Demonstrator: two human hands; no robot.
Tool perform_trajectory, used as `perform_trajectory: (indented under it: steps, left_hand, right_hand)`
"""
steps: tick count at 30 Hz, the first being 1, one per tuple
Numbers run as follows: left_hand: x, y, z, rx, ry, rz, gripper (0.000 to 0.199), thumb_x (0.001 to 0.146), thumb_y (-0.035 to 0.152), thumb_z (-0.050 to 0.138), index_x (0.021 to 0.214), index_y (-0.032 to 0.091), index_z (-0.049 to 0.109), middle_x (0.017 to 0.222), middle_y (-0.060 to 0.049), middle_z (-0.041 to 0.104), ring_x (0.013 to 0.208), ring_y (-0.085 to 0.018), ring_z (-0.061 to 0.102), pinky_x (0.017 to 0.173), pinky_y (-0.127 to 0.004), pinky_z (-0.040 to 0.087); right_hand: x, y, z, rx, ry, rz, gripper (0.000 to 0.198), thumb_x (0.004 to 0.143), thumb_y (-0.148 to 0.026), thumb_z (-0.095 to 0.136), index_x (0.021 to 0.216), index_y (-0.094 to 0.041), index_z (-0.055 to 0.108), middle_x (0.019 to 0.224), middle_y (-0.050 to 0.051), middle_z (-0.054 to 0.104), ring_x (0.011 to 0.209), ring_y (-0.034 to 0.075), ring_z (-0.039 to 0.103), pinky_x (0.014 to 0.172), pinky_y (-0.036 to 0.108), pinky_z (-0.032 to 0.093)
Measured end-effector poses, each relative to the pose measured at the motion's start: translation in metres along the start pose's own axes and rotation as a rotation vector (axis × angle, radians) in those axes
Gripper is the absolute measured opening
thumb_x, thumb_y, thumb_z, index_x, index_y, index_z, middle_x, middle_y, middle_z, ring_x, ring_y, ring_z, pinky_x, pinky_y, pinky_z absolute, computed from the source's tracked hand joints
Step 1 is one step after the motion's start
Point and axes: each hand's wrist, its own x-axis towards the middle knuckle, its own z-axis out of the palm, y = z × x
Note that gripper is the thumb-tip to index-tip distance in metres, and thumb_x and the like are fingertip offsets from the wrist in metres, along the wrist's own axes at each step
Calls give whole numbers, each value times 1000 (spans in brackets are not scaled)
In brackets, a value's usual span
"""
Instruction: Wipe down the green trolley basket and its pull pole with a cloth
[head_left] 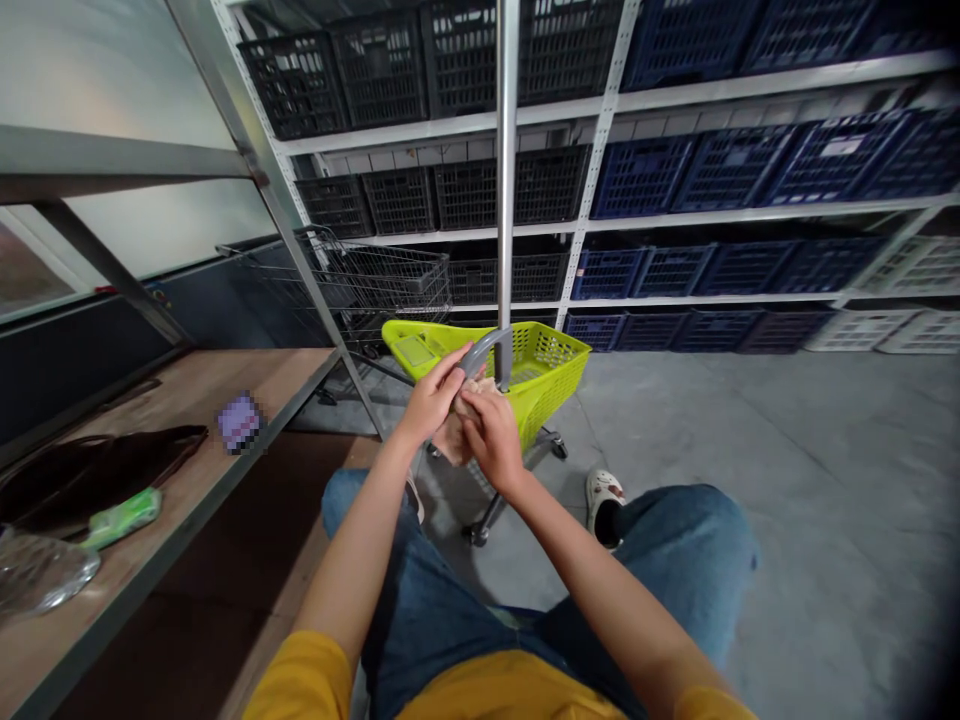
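Note:
A lime-green shopping cart (555, 385) stands in front of me on a grey wheeled frame. Its grey curved handle (486, 346) points towards me. My left hand (433, 396) is closed around the lower left part of this handle, its fingers lying along it. My right hand (491, 428) presses a crumpled pinkish-beige cloth (452, 442) against the handle's near end, just beside the left hand. Part of the cloth hangs down below both hands. The right fingers are bent over it and hide some of it.
A workbench (225, 380) on the left holds a green packet (124, 518), a dark brown bag (97, 470) and a clear plastic container (52, 575). A metal pole (507, 180) rises behind the handle. Wire carts (382, 280) and crate-filled shelves (465, 120) stand behind.

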Motion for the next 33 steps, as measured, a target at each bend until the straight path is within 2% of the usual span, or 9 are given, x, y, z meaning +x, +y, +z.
perform_trajectory:
  steps: [5,10,12,15,17,23,25,29,33]
  left_hand:
    - [-3,0,0,-45,-18,-27,51,97,51,51,139,23,56,144,-8,58,133,-25,55,111,-40,47]
    - [-4,-5,2,-188,-75,-123,58,96,52,51,147,25,46,135,-11,65,115,-27,68,95,-42,59]
    - [-4,-5,1,-128,-42,-92,55,96,52,52,144,24,51,141,-10,61,124,-27,62,101,-41,55]
    - [-3,-3,-2,-7,9,-25,48,97,50,51,137,24,58,148,-6,54,138,-25,50,115,-38,42]
    - [-3,-1,-3,22,16,-18,48,98,50,49,136,23,59,149,-6,54,139,-24,48,118,-37,37]
    - [-5,-5,-2,-152,-35,-121,55,96,53,51,143,24,52,148,-7,55,128,-27,59,102,-38,53]
    - [-4,-6,-2,-144,-31,-100,53,96,52,52,142,24,53,146,-7,56,130,-27,58,108,-39,49]
    - [-2,-5,-4,-61,22,-69,51,95,51,55,136,21,60,145,-7,58,139,-28,48,119,-40,36]
    - [-3,-3,-4,-63,39,-99,54,93,54,57,136,21,60,143,-7,60,138,-28,49,118,-40,37]
  right_hand:
    - [1,24,-2,-28,93,2,36,95,-23,49,128,-33,60,116,8,63,111,27,57,99,49,47]
    - [-1,46,-4,-3,377,289,22,95,-28,50,113,-24,63,108,11,63,105,27,58,94,49,49]
    - [-2,35,0,17,319,235,23,95,-28,51,115,-25,62,112,10,63,108,26,57,97,49,47]
    - [-5,19,5,41,135,16,25,94,-23,53,118,-26,62,113,8,64,109,24,57,98,46,46]
    - [-7,19,7,47,119,-30,26,93,-20,53,116,-26,64,111,8,64,108,23,57,97,44,47]
    - [24,42,-4,153,437,284,18,91,-29,58,105,-20,63,103,8,63,95,21,59,86,38,50]
    - [55,37,-15,179,457,253,19,93,-31,57,107,-20,62,105,8,62,96,20,58,87,37,49]
    - [114,16,-34,107,425,19,18,95,-25,52,111,-24,60,110,7,60,104,20,56,94,39,47]
    - [106,25,-31,22,387,-67,20,92,-17,50,107,-24,59,108,7,57,107,22,54,96,42,47]
